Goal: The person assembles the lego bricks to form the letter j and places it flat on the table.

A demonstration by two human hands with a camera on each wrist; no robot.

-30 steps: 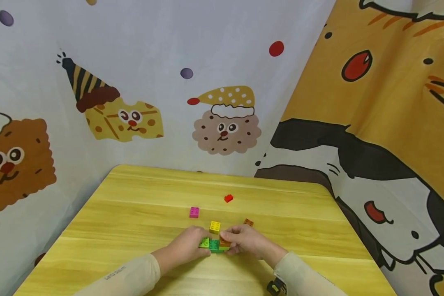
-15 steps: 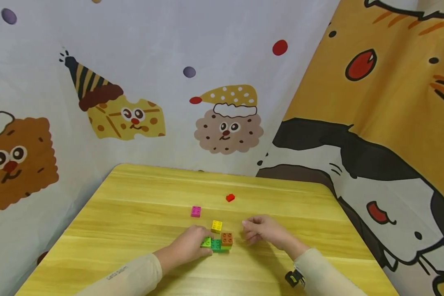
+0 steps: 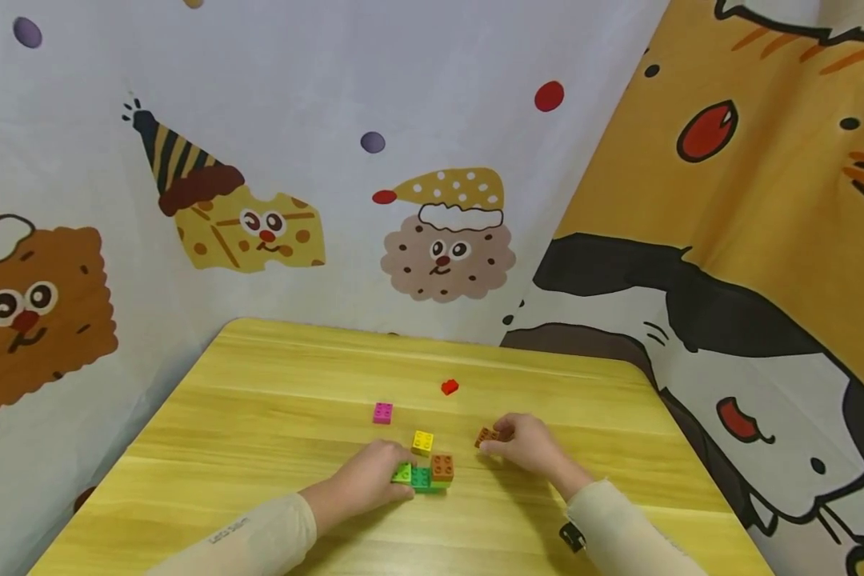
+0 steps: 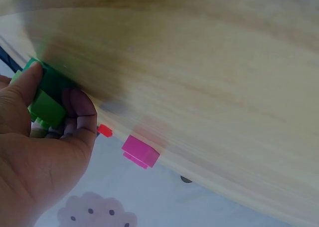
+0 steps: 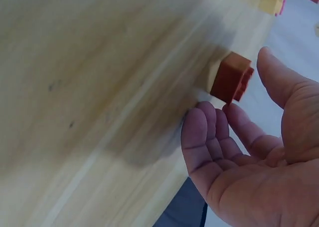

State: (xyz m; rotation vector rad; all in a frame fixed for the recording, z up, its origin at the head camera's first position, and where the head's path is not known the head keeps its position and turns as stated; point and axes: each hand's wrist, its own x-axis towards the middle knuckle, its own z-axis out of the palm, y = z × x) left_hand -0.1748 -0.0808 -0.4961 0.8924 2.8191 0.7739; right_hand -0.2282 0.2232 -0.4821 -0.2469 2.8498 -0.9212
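Note:
My left hand [image 3: 370, 474] grips a small build of toy building bricks at its left end. The build has a dark green base [image 3: 421, 480], a lime green brick [image 3: 402, 473] under my fingers, and an orange-brown brick [image 3: 442, 466] stacked at its right end. In the left wrist view, thumb and fingers bracket the dark green base [image 4: 54, 83]. My right hand [image 3: 534, 445] is at a loose brown brick [image 3: 486, 437] on the table. In the right wrist view, thumb and fingers are spread around this brown brick [image 5: 232, 77], with a gap showing at the thumb.
A yellow brick [image 3: 422, 442] lies just behind the build. Farther back are a pink brick [image 3: 382, 413] and a small red piece [image 3: 450, 387]. The wooden table [image 3: 295, 376] meets a cartoon-printed curtain [image 3: 346, 264] at its back edge.
My right hand has let go of the orange-brown brick on the build and moved right to the loose brown brick. The left hand keeps its grip on the build.

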